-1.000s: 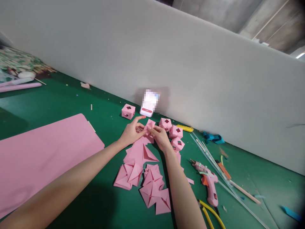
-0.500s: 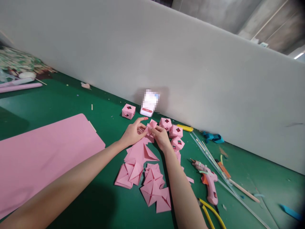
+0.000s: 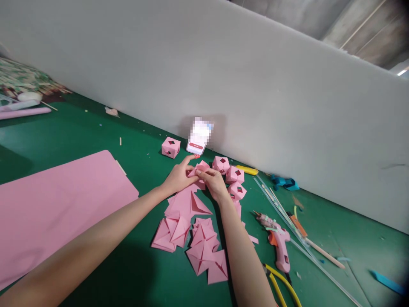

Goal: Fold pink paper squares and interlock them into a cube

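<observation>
Between my two hands is a folded piece of pink paper (image 3: pixel 202 166). My left hand (image 3: pixel 179 177) grips its left side, thumb and fingers closed on it. From the right, my right hand (image 3: pixel 215 182) pinches the same piece between thumb and fingertips. Parts of the paper are hidden behind the fingers. Right below lie loose folded pink papers (image 3: pixel 183 204), with more folded pieces (image 3: pixel 204 247) nearer to me. Finished-looking pink paper cubes with diamond holes stand close by: one cube (image 3: pixel 171 147) to the left, and another cube (image 3: pixel 220 164) with others beside my right hand.
A lit phone (image 3: pixel 198 136) leans against the grey partition (image 3: pixel 271 94). On the right lie a pink glue gun (image 3: pixel 276 238), yellow-handled pliers (image 3: pixel 283 283), clear glue sticks (image 3: pixel 284 213) and a yellow cutter (image 3: pixel 246 170). A large pink sheet (image 3: pixel 64 209) covers the left side of the green table.
The held paper has tilted and lies flatter between my fingers, and my right thumb has shifted along it. The whole view has moved slightly; the other things stay in place.
</observation>
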Motion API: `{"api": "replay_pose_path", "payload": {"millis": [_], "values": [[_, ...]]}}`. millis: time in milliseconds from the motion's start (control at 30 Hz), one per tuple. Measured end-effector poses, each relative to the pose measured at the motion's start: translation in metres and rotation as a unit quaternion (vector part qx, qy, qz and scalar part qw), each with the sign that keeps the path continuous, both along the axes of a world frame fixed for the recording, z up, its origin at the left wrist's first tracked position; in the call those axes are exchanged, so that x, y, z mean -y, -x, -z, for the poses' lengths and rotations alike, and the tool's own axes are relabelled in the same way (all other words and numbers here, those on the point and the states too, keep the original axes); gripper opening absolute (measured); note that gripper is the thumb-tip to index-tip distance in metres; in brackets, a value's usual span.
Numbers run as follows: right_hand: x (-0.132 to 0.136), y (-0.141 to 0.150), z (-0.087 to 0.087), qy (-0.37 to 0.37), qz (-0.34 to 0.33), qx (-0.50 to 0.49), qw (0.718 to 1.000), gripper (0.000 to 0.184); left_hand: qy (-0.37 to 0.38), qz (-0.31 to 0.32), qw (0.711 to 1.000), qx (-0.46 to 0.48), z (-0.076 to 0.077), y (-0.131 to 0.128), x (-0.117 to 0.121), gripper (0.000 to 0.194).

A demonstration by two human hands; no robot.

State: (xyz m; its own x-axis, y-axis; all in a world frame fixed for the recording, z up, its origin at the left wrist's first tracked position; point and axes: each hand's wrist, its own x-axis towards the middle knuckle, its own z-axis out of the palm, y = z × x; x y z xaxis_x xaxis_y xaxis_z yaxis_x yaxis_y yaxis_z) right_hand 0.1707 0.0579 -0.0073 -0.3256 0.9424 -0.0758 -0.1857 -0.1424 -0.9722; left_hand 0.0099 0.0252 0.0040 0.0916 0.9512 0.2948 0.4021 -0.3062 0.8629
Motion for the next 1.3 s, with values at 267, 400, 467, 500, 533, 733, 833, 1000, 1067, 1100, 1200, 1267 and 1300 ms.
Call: {"api": "replay_pose_path", "payload": {"millis": [267,400,467,500,533,733,833,1000,1067,1100,1200,1267,1300], "values": [[0.000,0.003,0.000,0.008,0.005,-0.025,1.000,0.022,0.012,-0.038,0.997,0.066,0.004,-0.002,-0.002,0.071],[0.001,0.003,-0.002,0.014,0.009,-0.029,0.999,0.023,0.003,-0.040,0.998,0.044,0.003,-0.002,-0.002,0.072],[0.001,0.003,-0.002,0.014,0.022,-0.013,1.000,0.026,0.000,-0.039,0.998,0.048,0.004,-0.002,-0.003,0.071],[0.001,0.003,-0.002,0.014,0.029,-0.007,0.999,0.028,0.000,-0.038,0.998,0.057,0.005,-0.001,-0.003,0.070],[0.001,0.003,-0.002,0.013,0.035,-0.007,0.999,0.029,0.004,-0.037,0.997,0.074,0.007,-0.001,-0.004,0.071],[0.001,0.004,-0.006,0.012,0.036,-0.026,0.999,0.031,0.066,-0.001,0.979,0.192,0.011,0.000,-0.007,0.090],[0.002,0.004,-0.007,0.013,0.023,-0.017,1.000,0.032,0.063,-0.023,0.982,0.178,0.009,0.000,-0.006,0.086],[0.000,0.001,-0.004,0.011,0.030,-0.015,0.999,0.031,0.065,-0.041,0.984,0.163,0.008,0.001,-0.006,0.076],[-0.001,0.001,-0.002,0.010,0.038,-0.022,0.999,0.032,0.064,-0.046,0.983,0.166,0.010,0.001,-0.008,0.075],[-0.001,0.000,-0.001,0.011,0.040,-0.023,0.999,0.034,0.064,-0.046,0.983,0.165,0.011,0.002,-0.008,0.074],[-0.002,0.000,0.001,0.015,0.048,-0.011,0.999,0.040,0.064,-0.048,0.985,0.156,0.013,0.002,-0.010,0.071],[-0.002,0.001,0.002,0.016,0.058,-0.002,0.998,0.038,0.069,-0.050,0.983,0.162,0.013,0.003,-0.010,0.069],[-0.002,0.001,0.002,0.014,0.062,0.001,0.998,0.037,0.075,-0.047,0.981,0.173,0.013,0.003,-0.009,0.069]]}}
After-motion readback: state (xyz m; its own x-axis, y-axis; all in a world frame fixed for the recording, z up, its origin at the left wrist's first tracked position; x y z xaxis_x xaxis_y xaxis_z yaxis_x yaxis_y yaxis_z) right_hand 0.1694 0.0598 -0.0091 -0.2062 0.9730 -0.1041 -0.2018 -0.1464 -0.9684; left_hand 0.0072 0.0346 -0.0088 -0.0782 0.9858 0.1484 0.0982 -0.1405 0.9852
